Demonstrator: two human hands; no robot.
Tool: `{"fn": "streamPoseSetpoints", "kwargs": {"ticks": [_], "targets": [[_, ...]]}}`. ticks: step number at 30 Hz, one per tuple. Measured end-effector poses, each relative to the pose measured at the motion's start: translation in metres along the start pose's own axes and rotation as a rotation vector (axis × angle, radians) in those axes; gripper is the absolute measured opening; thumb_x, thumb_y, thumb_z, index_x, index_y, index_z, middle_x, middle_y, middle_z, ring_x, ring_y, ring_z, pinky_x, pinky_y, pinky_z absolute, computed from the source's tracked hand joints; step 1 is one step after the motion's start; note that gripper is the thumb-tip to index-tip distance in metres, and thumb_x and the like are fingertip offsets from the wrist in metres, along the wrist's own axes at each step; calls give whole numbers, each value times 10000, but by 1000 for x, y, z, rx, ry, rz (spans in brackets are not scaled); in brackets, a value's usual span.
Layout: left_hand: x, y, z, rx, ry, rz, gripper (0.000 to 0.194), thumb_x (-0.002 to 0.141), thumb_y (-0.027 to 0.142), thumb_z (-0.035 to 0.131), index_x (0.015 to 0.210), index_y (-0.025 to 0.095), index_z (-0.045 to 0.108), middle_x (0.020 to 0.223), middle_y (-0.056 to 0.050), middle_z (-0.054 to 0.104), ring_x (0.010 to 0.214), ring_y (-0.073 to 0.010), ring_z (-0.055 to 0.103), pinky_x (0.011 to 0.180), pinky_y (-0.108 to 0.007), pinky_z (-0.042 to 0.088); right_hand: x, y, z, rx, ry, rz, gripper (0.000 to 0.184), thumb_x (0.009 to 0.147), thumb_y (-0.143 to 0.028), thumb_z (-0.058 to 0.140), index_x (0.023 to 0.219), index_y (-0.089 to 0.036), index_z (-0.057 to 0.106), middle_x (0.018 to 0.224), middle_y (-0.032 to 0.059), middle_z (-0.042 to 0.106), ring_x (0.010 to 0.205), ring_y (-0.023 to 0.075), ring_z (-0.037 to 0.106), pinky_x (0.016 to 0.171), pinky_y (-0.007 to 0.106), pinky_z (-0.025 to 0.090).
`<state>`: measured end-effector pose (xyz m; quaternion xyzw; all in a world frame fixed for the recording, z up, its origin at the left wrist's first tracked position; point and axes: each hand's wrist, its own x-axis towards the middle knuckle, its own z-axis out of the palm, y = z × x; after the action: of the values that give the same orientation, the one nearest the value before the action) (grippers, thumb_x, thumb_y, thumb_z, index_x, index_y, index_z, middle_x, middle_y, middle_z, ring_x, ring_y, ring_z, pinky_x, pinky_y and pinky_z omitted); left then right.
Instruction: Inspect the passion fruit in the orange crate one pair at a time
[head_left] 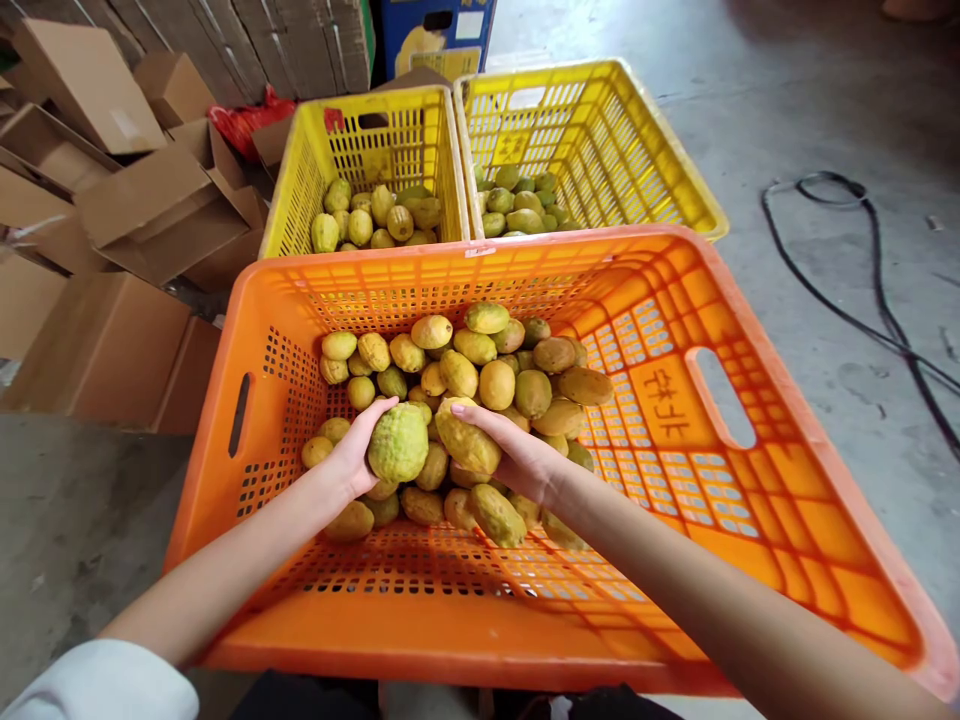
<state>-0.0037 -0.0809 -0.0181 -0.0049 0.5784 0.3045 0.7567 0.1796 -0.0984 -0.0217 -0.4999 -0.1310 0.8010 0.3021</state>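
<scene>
My left hand (pixel 358 452) is closed round a bumpy, light green, roundish fruit (pixel 398 443). Beside it, my right hand (pixel 521 455) grips a longer yellow-green fruit (pixel 469 437), its thumb on top. Both are held over the orange crate (pixel 349 640), just above a heap of similar yellow, green and brownish oval fruits (pixel 459 373). The heap lies in the left and middle part of the crate. An elongated yellow fruit (pixel 498 515) rests just below my right hand. The fingers under both held fruits are mostly hidden.
Behind the orange crate stand a left yellow crate (pixel 289 190) and a right yellow crate (pixel 637 150), each with fruits at the bottom. Opened cardboard boxes (pixel 150 215) pile up at left. A blue carton (pixel 439 35) stands behind. A black cable (pixel 877 250) lies on the concrete floor.
</scene>
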Motion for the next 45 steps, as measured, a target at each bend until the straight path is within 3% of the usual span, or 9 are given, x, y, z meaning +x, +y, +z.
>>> {"fn": "streamPoseSetpoints", "kwargs": {"ticks": [4,11,16,21,26,30,36,40,45], "targets": [[-1,-1,1,2,33,-99,254,935,365,536,866,151,654,684,-56,691,600,-195,693,611,-336,598,-1,0,3,50,-75,3,245,837,-392,656,983,-199,691,992,67,758,964,223,704,914,341,561],[0,-1,-1,31,-13,-135,331,925,462,535,962,157,659,773,-82,712,679,-226,712,639,-388,609,-3,-3,8,85,-66,39,253,868,-334,573,1033,-172,677,998,81,763,956,228,718,956,358,540],[-1,-1,-1,63,-89,-103,302,890,450,613,967,161,659,793,-80,714,694,-230,712,676,-401,612,-2,-3,3,99,-64,84,291,879,-335,519,1060,-163,667,951,83,767,950,243,720,928,386,552],[-5,-1,2,62,-102,-53,194,876,343,652,935,158,658,793,-71,714,688,-214,707,677,-358,610,-1,-1,1,51,-100,-10,241,858,-367,611,1018,-193,659,1038,62,750,987,228,701,914,346,550],[-7,-3,3,43,-101,-21,115,871,235,620,936,154,668,810,-63,721,685,-183,701,675,-299,601,0,2,2,-40,41,-53,296,804,-422,705,1003,-212,642,1062,48,734,1022,225,679,910,328,544],[-2,-4,0,32,-72,26,124,859,274,640,898,160,669,772,-47,713,646,-171,690,672,-295,604,-3,-2,7,13,38,-26,199,864,-374,624,971,-212,668,1040,66,745,1072,224,669,961,332,532],[0,-2,1,27,-44,-63,298,930,374,565,1070,135,676,876,-106,738,755,-221,729,668,-317,605,-4,-3,11,101,57,17,206,882,-364,582,975,-206,673,1012,66,754,1004,232,702,916,347,565],[-2,-2,3,9,-34,-94,322,950,380,527,1106,139,672,894,-113,743,770,-239,737,677,-345,609,-1,0,8,83,12,-35,177,853,-361,643,960,-220,651,1029,52,746,980,225,700,881,336,573],[-1,-3,1,24,-29,-71,292,938,375,544,1048,146,688,849,-95,741,732,-229,733,667,-342,611,-1,4,4,3,-24,-78,296,782,-358,750,1009,-222,617,1043,46,729,923,203,702,836,313,576]]}}
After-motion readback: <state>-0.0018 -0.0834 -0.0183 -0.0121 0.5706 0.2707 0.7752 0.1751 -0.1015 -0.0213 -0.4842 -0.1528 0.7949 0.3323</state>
